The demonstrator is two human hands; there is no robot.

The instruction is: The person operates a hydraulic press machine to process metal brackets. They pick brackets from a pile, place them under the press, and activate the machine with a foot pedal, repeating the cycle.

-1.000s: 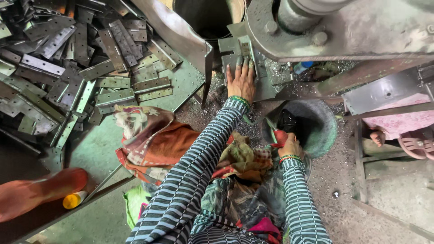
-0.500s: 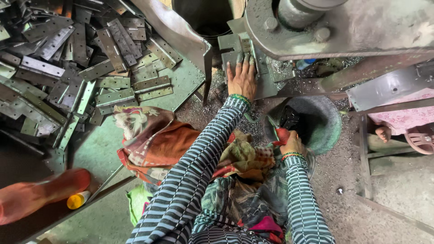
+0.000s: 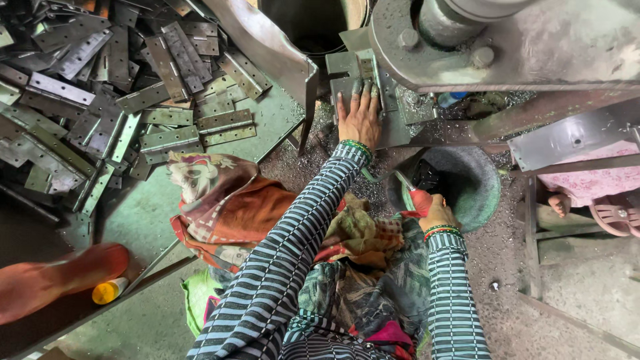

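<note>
The left hand (image 3: 359,119) is laid flat, fingers spread, on a grey metal plate (image 3: 357,90) that rests on the bed of a heavy press (image 3: 507,40), just under its round head. The right hand (image 3: 437,212) is closed around a red-handled lever (image 3: 419,199) beside a dark round bin (image 3: 470,183). A heap of flat metal hinges (image 3: 100,80) is spread over the green table (image 3: 147,220) to the left, well apart from both hands.

L hand (image 3: 359,119) lies flat on metal plate (image 3: 360,90) under the press (image 3: 507,40). R hand (image 3: 437,213) grips red-handled tool (image 3: 419,199) nr dark bowl (image 3: 477,187). Hinge plates (image 3: 120,87) piled at left.
</note>
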